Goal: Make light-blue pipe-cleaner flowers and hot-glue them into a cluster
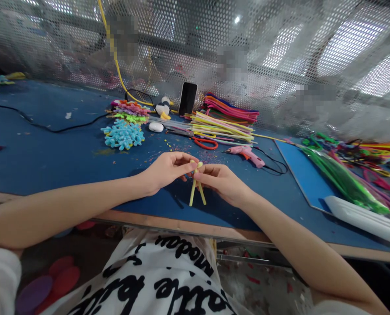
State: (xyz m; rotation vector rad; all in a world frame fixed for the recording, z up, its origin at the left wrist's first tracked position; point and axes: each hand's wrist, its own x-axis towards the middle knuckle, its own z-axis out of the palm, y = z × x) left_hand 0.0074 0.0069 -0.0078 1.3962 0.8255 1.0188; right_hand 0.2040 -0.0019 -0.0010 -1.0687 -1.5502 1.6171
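Both my hands meet above the blue table (44,153) near its front edge. My left hand (167,170) pinches the top of a bent yellow pipe cleaner (195,190), fingers closed on its looped end. My right hand (219,181) pinches the same yellow pipe cleaner from the right side. Its two legs hang down towards the table between my hands.
Behind my hands lie red-handled scissors (203,142), a pink glue gun (247,155), stacked pipe cleaners (224,122), finished pipe-cleaner flowers (124,133), a propped phone (187,98) and a white earbud case (156,127). Green pipe cleaners in plastic (342,181) lie at the right. A mesh screen backs the table.
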